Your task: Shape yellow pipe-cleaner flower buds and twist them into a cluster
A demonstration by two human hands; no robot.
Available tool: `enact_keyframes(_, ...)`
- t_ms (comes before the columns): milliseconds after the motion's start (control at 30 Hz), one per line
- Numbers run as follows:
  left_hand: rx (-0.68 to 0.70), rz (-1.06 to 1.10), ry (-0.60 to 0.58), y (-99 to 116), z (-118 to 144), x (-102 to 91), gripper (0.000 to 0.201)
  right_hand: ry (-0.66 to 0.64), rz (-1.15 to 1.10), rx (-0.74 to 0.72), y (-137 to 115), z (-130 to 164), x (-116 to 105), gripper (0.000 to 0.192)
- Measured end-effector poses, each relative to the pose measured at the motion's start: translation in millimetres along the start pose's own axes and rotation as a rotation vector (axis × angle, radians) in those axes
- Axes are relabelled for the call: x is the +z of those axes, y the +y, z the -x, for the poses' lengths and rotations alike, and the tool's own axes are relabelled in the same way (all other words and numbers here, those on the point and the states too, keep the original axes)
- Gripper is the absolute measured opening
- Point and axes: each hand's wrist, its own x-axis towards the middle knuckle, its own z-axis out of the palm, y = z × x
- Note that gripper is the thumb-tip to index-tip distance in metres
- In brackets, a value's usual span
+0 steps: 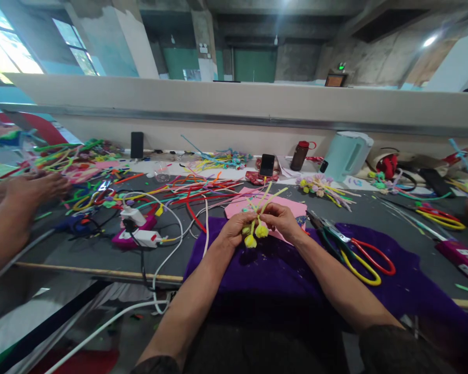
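Two fuzzy yellow pipe-cleaner flowers (pixel 256 235) hang heads down between my hands, their pale yellow-green stems (pixel 271 196) pointing up and away from me. My left hand (pixel 238 226) pinches the stems from the left side. On the other side, the fingertips of my right hand (pixel 280 218) are closed on the stems too. Beneath the hands lie a pink sheet (pixel 239 202) and a dark purple cloth (pixel 218 259). To the right of my right forearm, scissors with one red and one yellow handle (pixel 351 241) rest on the cloth.
A power strip (pixel 134 236) with white cables lies at left, below loose coloured pipe cleaners (pixel 203 187). Behind stand a phone (pixel 267 165), a bottle (pixel 299 156) and a kettle (pixel 347 155). A co-worker's hands (pixel 35 189) are at far left. Another hand shows at the right edge.
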Motion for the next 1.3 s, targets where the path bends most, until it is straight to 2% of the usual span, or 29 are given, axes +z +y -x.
enact_keyframes(133, -0.026, -0.024, -0.034, 3, 4, -0.9, 0.010, -0.077, 0.001, -0.009, -3, 0, -5, 0.025)
enact_keyframes(333, -0.022, -0.058, -0.125, 5, 11, 1.4, 0.019, -0.159, -0.056, -0.036, -8, 2, -7, 0.023)
enact_keyframes(500, -0.014, -0.097, -0.116, 6, 13, 3.5, 0.021, -0.093, -0.044, -0.056, -5, 2, -4, 0.017)
enact_keyframes(933, 0.107, -0.106, -0.004, 5, 9, 3.9, 0.019, -0.004, -0.011, -0.055, -2, 0, -2, 0.019)
enact_keyframes(1300, 0.104, -0.140, -0.016, 6, 9, 2.4, 0.021, -0.047, -0.068, -0.052, -5, 1, -4, 0.016)
